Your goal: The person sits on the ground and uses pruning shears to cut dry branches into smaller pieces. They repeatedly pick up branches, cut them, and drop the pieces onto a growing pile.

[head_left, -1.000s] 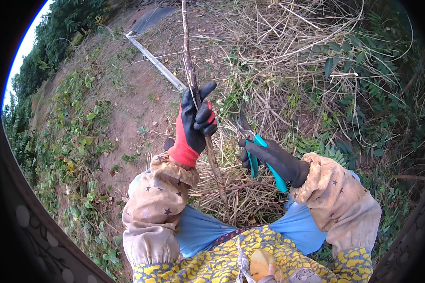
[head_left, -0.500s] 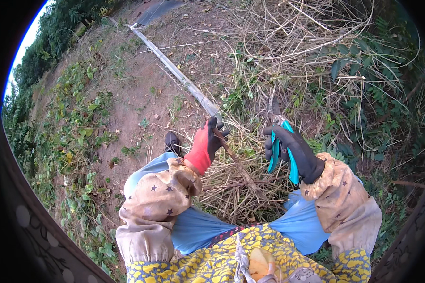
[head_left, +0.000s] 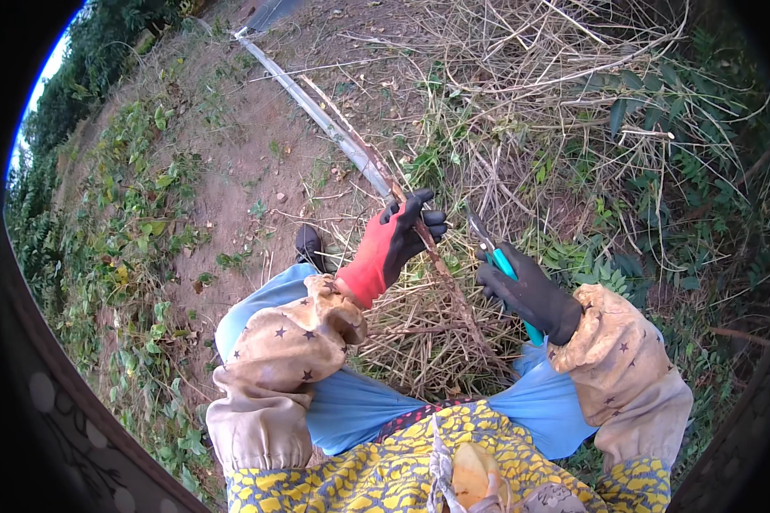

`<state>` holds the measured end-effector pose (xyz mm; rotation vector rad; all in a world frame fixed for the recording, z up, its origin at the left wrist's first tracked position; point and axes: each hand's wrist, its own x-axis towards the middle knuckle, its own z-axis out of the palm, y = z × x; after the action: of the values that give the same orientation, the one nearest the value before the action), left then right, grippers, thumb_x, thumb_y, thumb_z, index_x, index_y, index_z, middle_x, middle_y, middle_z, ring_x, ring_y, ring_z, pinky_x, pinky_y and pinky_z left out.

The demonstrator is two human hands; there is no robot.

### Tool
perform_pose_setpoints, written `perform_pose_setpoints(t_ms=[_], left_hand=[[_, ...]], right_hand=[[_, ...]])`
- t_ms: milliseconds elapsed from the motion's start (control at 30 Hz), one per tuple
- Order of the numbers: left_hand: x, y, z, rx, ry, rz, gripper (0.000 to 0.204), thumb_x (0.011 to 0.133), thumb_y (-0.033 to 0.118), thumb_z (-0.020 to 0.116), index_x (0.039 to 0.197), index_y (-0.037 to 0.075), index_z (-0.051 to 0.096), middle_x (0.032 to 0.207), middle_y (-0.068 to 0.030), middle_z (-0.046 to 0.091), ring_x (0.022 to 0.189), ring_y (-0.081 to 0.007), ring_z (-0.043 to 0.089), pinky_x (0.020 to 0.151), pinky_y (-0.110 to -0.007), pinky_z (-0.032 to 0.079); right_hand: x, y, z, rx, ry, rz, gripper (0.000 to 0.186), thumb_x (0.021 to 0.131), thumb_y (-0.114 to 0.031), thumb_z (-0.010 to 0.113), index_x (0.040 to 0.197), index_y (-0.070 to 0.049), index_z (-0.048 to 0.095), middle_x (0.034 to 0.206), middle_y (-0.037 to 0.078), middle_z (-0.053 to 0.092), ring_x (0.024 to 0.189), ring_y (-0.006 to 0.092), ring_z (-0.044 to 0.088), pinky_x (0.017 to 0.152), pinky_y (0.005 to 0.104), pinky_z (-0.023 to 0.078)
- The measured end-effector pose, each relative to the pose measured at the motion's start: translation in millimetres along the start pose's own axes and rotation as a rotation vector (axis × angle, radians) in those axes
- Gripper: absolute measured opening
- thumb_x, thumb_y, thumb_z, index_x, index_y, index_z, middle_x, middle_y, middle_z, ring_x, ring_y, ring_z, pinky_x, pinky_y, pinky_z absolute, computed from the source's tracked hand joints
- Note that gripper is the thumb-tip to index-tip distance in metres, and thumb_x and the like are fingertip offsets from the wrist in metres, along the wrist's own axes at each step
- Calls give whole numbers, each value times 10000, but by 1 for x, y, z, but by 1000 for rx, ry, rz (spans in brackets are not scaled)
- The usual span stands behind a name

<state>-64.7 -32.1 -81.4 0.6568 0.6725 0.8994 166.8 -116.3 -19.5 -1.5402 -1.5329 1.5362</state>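
My left hand [head_left: 393, 244], in a red and black work glove, is closed round a thin brown stick [head_left: 452, 291]. The stick slants from the upper left, through the fingers, down to a heap of cut dry stems [head_left: 411, 350] between my legs. To its right, my right hand [head_left: 532, 292] in a black glove grips pruning shears [head_left: 503, 263] with teal handles. Their blades point up and to the left, a short way from the stick and not touching it. My fingers cover much of the handles.
A long pale pole [head_left: 316, 115] lies on the bare soil ahead. Tangled dry branches [head_left: 565, 68] spread at the far right, beside dark leafy growth [head_left: 701, 205]. Low green plants [head_left: 145, 222] line the left side. My dark shoe [head_left: 308, 243] shows beyond my left knee.
The stick now reaches farther toward the upper left, and my left hand has shifted slightly right. The shears have turned leftward, and their handles, spread apart before, now look closer together.
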Motion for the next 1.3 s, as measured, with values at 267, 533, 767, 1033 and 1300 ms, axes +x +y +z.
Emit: perform_pose_setpoints(t_ms=[267,533,767,1033,1300], left_hand=[[-1,27,14,-34,160,-1,497,1003,368,518,1393,76,418,1321,-159,555,1215,-282,567,1028,-391,480],[-8,-59,-105,140,150,-107,337,1026,188,434,1327,57,358,1197,-205,575,1190,-341,565,1044,-457,464],[-5,-25,-48,78,481,-424,398,956,419,548,1114,56,508,1077,-142,643,962,-272,650,821,-392,548],[-9,-19,-38,820,248,-651,573,948,537,520,905,-17,659,715,-130,700,556,-239,672,533,-350,552],[13,-53,20,1969,-275,356,707,871,496,642,1431,122,427,1456,-191,428,1328,-348,425,1104,-448,333]], right_hand=[[5,28,8,-284,63,-25,480,892,-407,674,1144,-36,502,882,134,588,784,239,565,742,424,469],[2,12,-33,-96,437,-178,376,924,-285,659,1159,-34,505,815,54,551,706,160,531,670,335,463],[-26,-11,-48,129,441,-196,334,967,-202,593,1243,-33,514,834,-20,519,713,51,471,627,243,411],[-56,-14,-69,229,466,-280,391,953,-215,606,1282,-20,524,892,0,549,742,60,491,661,250,427],[-86,-13,-85,326,500,-358,419,955,-141,579,1326,25,478,1023,47,587,961,136,583,898,321,497]])
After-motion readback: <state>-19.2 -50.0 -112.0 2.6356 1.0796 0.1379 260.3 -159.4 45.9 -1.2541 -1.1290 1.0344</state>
